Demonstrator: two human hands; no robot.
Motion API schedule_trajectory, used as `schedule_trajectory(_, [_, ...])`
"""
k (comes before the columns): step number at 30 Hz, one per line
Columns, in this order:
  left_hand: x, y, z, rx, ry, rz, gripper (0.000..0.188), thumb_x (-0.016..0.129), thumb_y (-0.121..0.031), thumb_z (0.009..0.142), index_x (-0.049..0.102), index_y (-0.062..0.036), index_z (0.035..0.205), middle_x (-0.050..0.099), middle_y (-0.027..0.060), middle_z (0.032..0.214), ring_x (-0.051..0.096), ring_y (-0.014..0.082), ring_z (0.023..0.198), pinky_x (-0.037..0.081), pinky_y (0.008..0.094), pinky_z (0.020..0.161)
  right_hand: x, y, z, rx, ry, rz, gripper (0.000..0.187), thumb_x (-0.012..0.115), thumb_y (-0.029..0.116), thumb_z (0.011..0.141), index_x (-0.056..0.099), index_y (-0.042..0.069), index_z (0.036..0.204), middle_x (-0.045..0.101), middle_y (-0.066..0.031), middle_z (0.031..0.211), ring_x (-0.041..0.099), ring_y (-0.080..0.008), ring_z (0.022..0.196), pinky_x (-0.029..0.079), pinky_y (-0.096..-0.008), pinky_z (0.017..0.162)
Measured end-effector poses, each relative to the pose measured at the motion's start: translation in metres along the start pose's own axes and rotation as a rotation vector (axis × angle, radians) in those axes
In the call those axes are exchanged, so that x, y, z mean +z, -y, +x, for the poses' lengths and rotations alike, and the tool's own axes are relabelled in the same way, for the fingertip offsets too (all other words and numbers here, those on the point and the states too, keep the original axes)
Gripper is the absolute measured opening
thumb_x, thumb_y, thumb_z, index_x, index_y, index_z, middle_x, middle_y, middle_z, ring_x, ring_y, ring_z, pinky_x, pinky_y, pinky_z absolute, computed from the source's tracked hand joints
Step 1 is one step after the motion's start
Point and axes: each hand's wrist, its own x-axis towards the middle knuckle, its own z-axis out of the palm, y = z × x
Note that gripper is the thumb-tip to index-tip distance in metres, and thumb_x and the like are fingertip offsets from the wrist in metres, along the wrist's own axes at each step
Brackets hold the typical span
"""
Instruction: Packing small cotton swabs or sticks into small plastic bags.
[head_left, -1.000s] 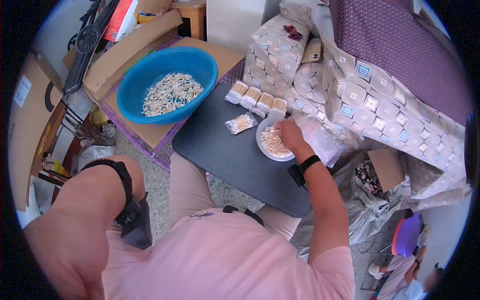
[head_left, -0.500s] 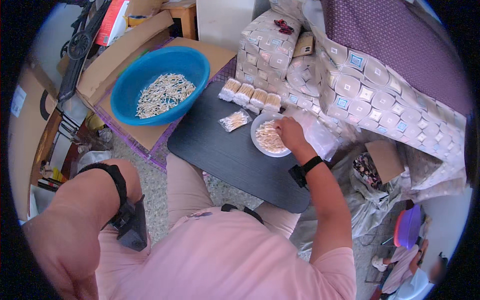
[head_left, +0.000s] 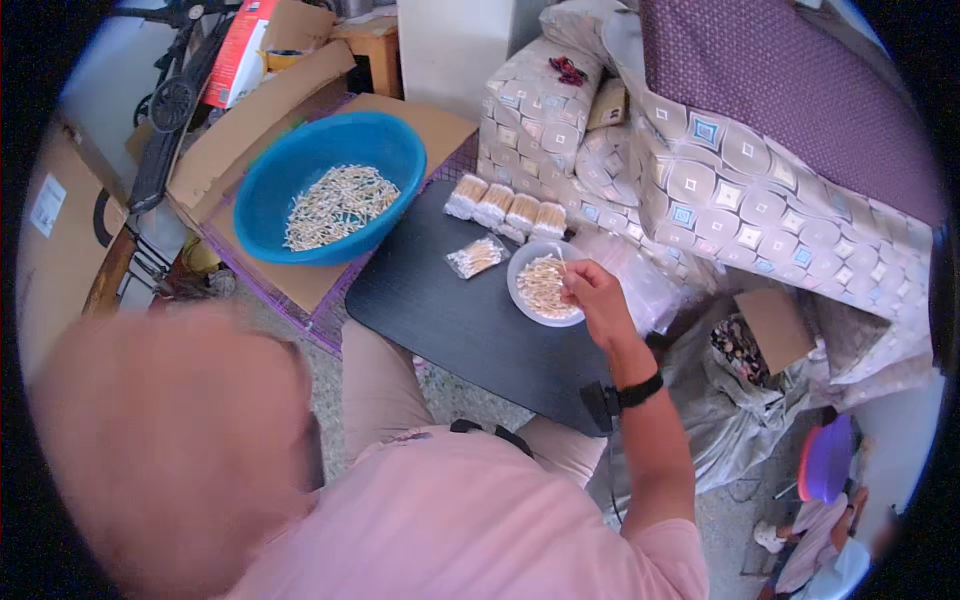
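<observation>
Your right hand has just lifted from the swab pile in the white bowl, pinching what looks like one cotton swab, now apart from the rest, your left hand out of sight, grip unknown.

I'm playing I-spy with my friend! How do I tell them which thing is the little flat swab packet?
Find the dark table. On it, just left of the pale bowl, lies the packet. Unlike the thicker bundles lined up behind it, this one is flat and lies by itself.
</observation>
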Motion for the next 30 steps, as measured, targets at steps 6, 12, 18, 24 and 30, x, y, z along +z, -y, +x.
schedule_trajectory(6, [-0.016,0.007,-0.038,-0.256,0.026,0.222,0.011,0.063,-0.011,0.081,0.069,-0.0034,0.076,0.058,0.0094,0.063,0.055,0.0191,0.047,0.044,0.0275,0.042,0.033,0.036,-0.035,-0.034,0.063,0.220,0.012,0.055,0.014,0.095,0.057,0.003,0.101,0.059,-0.0038,0.090,0.058,-0.0114,0.078,0.050,-0.0253,0.071])
schedule_trajectory(12, [-0.001,0.074,-0.018,0.264,-0.243,0.254,0.029,0.053,-0.021,0.093,0.059,0.0020,0.110,0.062,0.0140,0.098,0.060,0.0239,0.087,0.047,0.0313,0.075,0.020,0.026,-0.050,-0.103,0.099,0.260,0.007,0.057,0.012,0.093,0.056,0.005,0.095,0.058,-0.0043,0.087,0.056,-0.0116,0.075,0.048,-0.0251,0.071])
schedule_trajectory(18, [0.007,0.075,-0.013,0.268,-0.271,0.300,0.029,0.053,-0.022,0.094,0.060,0.0017,0.110,0.062,0.0140,0.099,0.060,0.0227,0.088,0.046,0.0306,0.074,0.020,0.020,-0.065,-0.155,0.121,0.276,0.007,0.051,0.004,0.095,0.053,0.003,0.101,0.059,-0.0080,0.088,0.058,-0.0130,0.075,0.052,-0.0264,0.067])
schedule_trajectory(24, [0.006,0.082,-0.014,0.307,-0.244,0.248,0.030,0.054,-0.022,0.094,0.060,0.0013,0.110,0.062,0.0141,0.099,0.061,0.0214,0.088,0.046,0.0296,0.072,0.026,0.027,-0.073,-0.088,0.114,0.303,0.008,0.056,0.007,0.093,0.054,0.003,0.100,0.060,-0.0077,0.089,0.059,-0.0121,0.073,0.052,-0.0264,0.067])
schedule_trajectory(30, [0.009,0.084,-0.009,0.228,-0.259,0.232,0.030,0.054,-0.023,0.094,0.061,0.0010,0.110,0.062,0.0134,0.099,0.061,0.0199,0.088,0.046,0.0289,0.071,0.024,0.019,-0.078,-0.169,0.103,0.253,0.009,0.059,0.009,0.092,0.055,0.003,0.099,0.060,-0.0066,0.088,0.058,-0.0117,0.072,0.052,-0.0262,0.067])
